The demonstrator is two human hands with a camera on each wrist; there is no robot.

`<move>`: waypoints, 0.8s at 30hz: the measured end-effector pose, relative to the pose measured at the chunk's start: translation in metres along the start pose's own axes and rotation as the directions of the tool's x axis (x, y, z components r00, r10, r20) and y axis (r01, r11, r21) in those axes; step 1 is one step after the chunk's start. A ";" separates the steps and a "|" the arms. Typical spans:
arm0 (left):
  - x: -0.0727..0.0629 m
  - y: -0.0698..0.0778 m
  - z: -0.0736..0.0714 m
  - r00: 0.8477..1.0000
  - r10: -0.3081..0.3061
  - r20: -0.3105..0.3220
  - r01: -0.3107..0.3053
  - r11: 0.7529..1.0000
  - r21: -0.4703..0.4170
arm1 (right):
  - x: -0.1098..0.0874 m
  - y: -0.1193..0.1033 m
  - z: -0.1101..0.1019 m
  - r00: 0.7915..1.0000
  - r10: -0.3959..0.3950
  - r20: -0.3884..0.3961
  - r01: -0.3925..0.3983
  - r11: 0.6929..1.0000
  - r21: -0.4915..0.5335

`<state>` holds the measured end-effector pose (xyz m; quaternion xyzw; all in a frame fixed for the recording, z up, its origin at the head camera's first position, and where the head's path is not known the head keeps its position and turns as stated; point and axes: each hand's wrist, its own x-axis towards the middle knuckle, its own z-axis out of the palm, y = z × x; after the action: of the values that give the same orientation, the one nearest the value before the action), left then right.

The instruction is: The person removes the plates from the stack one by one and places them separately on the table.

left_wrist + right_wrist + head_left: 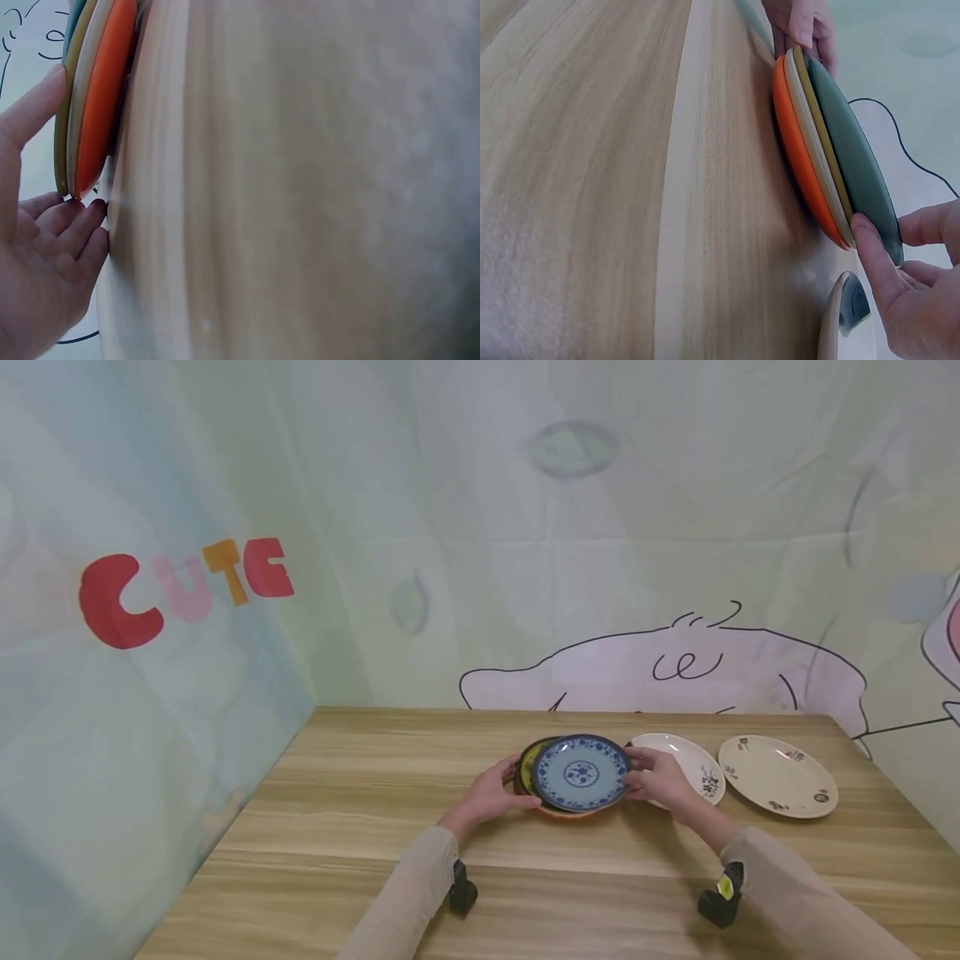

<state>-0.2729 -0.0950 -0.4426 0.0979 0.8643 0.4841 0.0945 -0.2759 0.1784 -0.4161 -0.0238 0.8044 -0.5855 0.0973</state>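
Observation:
A blue plate (581,774) with a floral pattern tops a small stack, tilted and offset to the right. Under it lie a mustard-yellow plate (527,768), a cream plate (815,131) and, lowest, an orange plate (105,97). My right hand (663,783) pinches the blue plate's right edge, and in the right wrist view a gap opens below that side. At the stack's left rim, my left hand (487,795) holds the lower plates, its thumb against the mustard rim and its fingers round the outer edge.
Right of the stack, a white plate (678,752) with a dark floral print lies partly behind my right hand. Beside it sits a cream oval plate (780,777) with small motifs. The wooden table (360,793) meets a printed cloth backdrop (420,527) at the back and left.

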 end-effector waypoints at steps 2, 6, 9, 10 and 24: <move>0.000 0.000 0.000 1.000 0.002 0.001 -0.002 1.000 -0.002 | -0.002 -0.001 0.000 1.000 0.000 -0.001 0.000 1.000 0.016; 0.001 -0.002 0.000 1.000 0.012 0.003 -0.012 1.000 -0.005 | -0.003 -0.001 -0.001 1.000 0.000 0.000 0.000 0.999 0.040; 0.001 -0.002 0.000 1.000 0.015 0.005 -0.015 1.000 -0.007 | -0.003 0.000 -0.002 1.000 -0.002 -0.004 0.003 0.999 0.051; 0.001 -0.002 0.000 1.000 0.016 0.006 -0.016 1.000 -0.009 | -0.003 0.000 -0.002 1.000 -0.003 -0.005 0.004 0.999 0.052; 0.002 -0.002 0.000 1.000 -0.001 0.005 0.001 1.000 -0.023 | -0.006 0.003 -0.010 0.999 -0.028 -0.019 0.029 0.995 0.092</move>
<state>-0.2747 -0.0957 -0.4441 0.0976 0.8586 0.4937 0.0979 -0.2719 0.1895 -0.4152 -0.0256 0.7770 -0.6236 0.0829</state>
